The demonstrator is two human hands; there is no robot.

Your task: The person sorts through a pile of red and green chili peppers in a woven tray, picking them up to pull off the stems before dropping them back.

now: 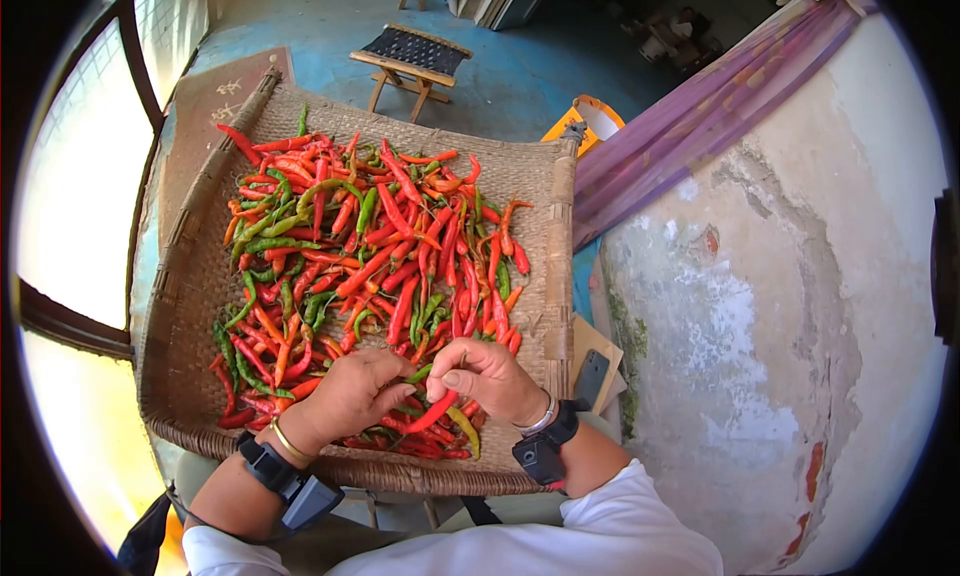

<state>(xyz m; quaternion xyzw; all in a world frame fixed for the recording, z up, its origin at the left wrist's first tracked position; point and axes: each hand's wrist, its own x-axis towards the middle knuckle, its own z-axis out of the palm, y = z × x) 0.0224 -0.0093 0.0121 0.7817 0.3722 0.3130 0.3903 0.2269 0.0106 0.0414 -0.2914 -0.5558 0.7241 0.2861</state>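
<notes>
A large heap of red, green and orange chili peppers [370, 241] fills a woven basket tray [545, 296] in front of me. Over its near part, my right hand [492, 381] is closed in a pinch. A red chili pepper [432, 414] slants down from under its fingers, held by them. Close by on the left, my left hand [352, 394] has its thumb and fingers drawn together. Whatever sits between those fingertips is too small to make out. A green chili [420, 374] shows in the gap between both hands.
Beyond the tray stands a low folding stool [412, 61] on the blue floor. A phone [592, 378] lies on a board to the right, beside a worn wall [740, 356]. Purple cloth [700, 106] hangs there. A bright window [80, 196] is on the left.
</notes>
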